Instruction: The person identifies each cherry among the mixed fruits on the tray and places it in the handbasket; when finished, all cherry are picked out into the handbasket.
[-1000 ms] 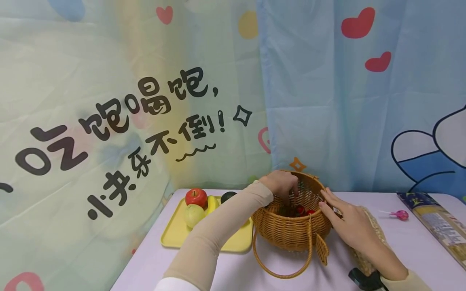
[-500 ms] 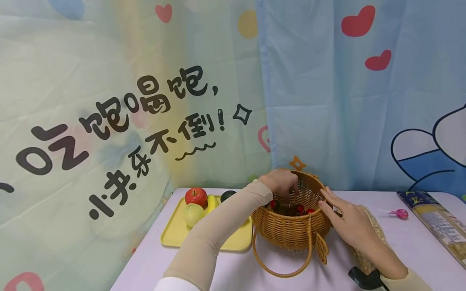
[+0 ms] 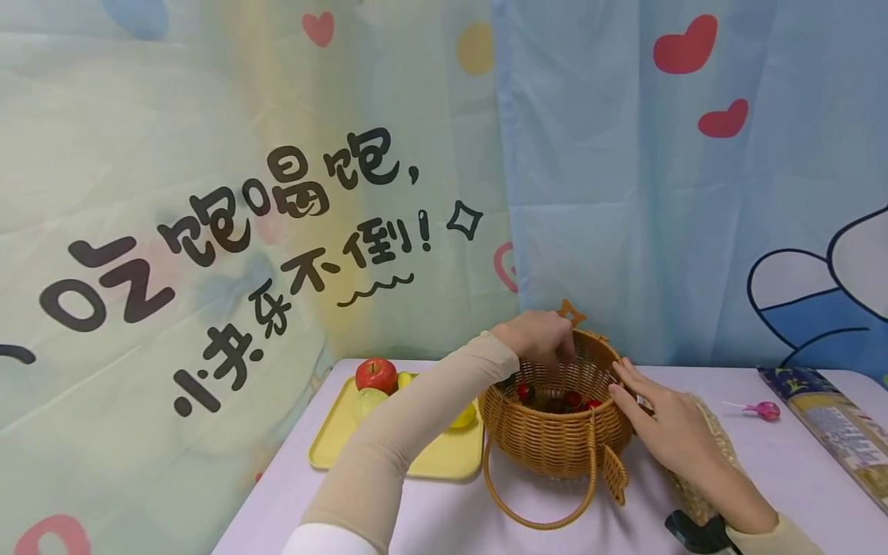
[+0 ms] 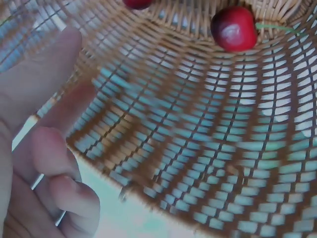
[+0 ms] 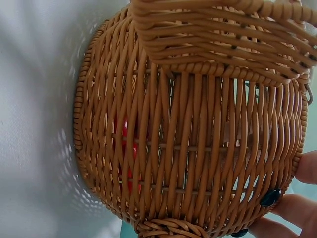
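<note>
A brown wicker basket [image 3: 555,443] stands on the table, its round handle hanging down the front. Red cherries [image 3: 525,393] lie inside; a cherry with a green stem [image 4: 234,29] shows in the left wrist view. My left hand [image 3: 537,338] reaches over the rim into the basket, thumb and forefinger apart, other fingers bent. Nothing shows between the fingers. The right hand [image 3: 669,428] rests against the basket's right rim with fairly straight fingers; in the right wrist view its fingertips [image 5: 306,168] touch the wickerwork.
A yellow tray [image 3: 321,455] at left bears a red apple [image 3: 377,376], a pale green round fruit [image 3: 368,401] and a lemon [image 3: 463,417], partly behind the left arm. A pink lollipop [image 3: 766,411] and a long printed packet [image 3: 832,424] lie right.
My left hand has risen slightly within the basket, uncovering more of the cherries. The left forearm now covers the dark fruit on the tray. The right hand stays at the rim.
</note>
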Demonstrator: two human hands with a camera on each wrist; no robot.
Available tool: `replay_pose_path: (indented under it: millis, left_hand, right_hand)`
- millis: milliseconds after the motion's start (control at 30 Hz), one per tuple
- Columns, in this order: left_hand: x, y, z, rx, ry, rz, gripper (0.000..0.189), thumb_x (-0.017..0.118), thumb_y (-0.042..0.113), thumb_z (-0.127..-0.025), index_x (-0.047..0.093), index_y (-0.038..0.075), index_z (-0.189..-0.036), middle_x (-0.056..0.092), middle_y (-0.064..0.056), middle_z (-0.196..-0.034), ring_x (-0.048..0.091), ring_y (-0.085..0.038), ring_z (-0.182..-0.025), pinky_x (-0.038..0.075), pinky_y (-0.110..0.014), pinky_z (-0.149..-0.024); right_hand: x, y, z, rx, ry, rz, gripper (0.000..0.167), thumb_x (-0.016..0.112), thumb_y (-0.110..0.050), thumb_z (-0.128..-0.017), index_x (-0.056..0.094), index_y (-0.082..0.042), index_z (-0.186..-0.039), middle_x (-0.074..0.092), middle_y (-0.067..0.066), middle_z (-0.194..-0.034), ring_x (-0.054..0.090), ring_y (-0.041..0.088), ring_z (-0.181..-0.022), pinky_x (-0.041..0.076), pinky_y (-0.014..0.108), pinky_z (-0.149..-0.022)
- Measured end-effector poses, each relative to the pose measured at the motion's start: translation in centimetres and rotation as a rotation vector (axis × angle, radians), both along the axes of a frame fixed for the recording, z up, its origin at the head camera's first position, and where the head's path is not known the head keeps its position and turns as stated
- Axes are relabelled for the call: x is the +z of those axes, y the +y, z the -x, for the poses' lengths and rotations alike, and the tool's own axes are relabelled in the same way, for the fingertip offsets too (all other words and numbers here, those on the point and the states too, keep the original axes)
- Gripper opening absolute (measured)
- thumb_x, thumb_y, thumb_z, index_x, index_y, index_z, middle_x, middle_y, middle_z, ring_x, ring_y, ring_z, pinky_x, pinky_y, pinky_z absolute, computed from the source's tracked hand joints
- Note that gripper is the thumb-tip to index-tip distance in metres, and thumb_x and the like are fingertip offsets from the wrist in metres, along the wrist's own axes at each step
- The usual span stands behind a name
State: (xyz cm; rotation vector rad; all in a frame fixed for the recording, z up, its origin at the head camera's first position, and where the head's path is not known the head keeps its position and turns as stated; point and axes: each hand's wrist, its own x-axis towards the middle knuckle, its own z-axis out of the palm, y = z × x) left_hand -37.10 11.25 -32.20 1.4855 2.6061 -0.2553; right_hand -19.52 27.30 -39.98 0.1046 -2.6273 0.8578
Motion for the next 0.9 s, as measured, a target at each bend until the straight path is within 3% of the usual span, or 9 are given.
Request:
replay_pose_path:
  millis: [200,333,467,700,800,900]
  left_hand:
    - [2.3,-1.6,0.6,0.008,-0.019,-0.072,0.037,0.082,0.036,-0.088,0.076,0.03,-0.125,0.075,0.013,-0.12,0.069,0.001,-0.102,0.054,-0.016,-0.084]
    - [3.7,-4.1,1.3,0.009,-0.041,-0.149,0.04,0.083,0.034,-0.088,0.076,0.022,-0.125,0.078,0.006,-0.117,0.073,-0.004,-0.103,0.056,-0.017,-0.085]
    - [4.3,-7.6,2.1,0.018,-0.052,-0.222,0.037,0.082,0.027,-0.088,0.077,0.013,-0.122,0.079,-0.002,-0.115,0.075,-0.013,-0.104,0.057,-0.023,-0.089]
    - [3.8,-14.5,1.9,0.109,0.011,-0.234,0.036,0.081,0.028,-0.089,0.077,0.016,-0.123,0.078,0.0,-0.117,0.075,-0.013,-0.106,0.057,-0.03,-0.096]
    - [3.1,-17.2,1.5,0.163,0.036,-0.253,0.036,0.082,0.028,-0.088,0.077,0.016,-0.122,0.078,0.0,-0.117,0.075,-0.015,-0.106,0.057,-0.032,-0.096]
    - [2.4,-19.7,0.6,0.209,0.072,-0.286,0.035,0.082,0.028,-0.088,0.078,0.016,-0.121,0.078,-0.001,-0.117,0.076,-0.018,-0.106,0.058,-0.034,-0.094]
  right_hand:
    - [0.0,0.3,0.4,0.003,-0.01,-0.012,0.063,0.044,-0.049,-0.108,0.045,-0.006,-0.154,0.043,0.023,-0.157,0.046,0.055,-0.135,0.043,0.072,-0.099]
    - [-0.1,0.2,0.6,0.007,-0.01,-0.007,0.064,0.043,-0.051,-0.108,0.045,-0.006,-0.154,0.043,0.022,-0.157,0.046,0.055,-0.135,0.042,0.073,-0.1]
    - [-0.2,0.0,0.8,0.01,0.008,-0.005,0.063,0.045,-0.05,-0.108,0.047,-0.006,-0.153,0.044,0.022,-0.156,0.047,0.055,-0.134,0.042,0.073,-0.099]
    - [0.0,0.2,0.8,0.014,0.001,-0.014,0.063,0.044,-0.05,-0.108,0.046,-0.005,-0.153,0.043,0.023,-0.156,0.052,0.055,-0.13,0.045,0.072,-0.096]
    - [0.3,0.5,0.8,0.008,-0.003,-0.03,0.064,0.043,-0.05,-0.108,0.044,-0.006,-0.154,0.042,0.023,-0.157,0.062,0.054,-0.115,0.05,0.067,-0.088]
    - [0.4,0.9,0.7,0.0,0.001,-0.04,0.064,0.043,-0.05,-0.108,0.044,-0.006,-0.155,0.042,0.024,-0.157,0.064,0.052,-0.11,0.051,0.062,-0.082]
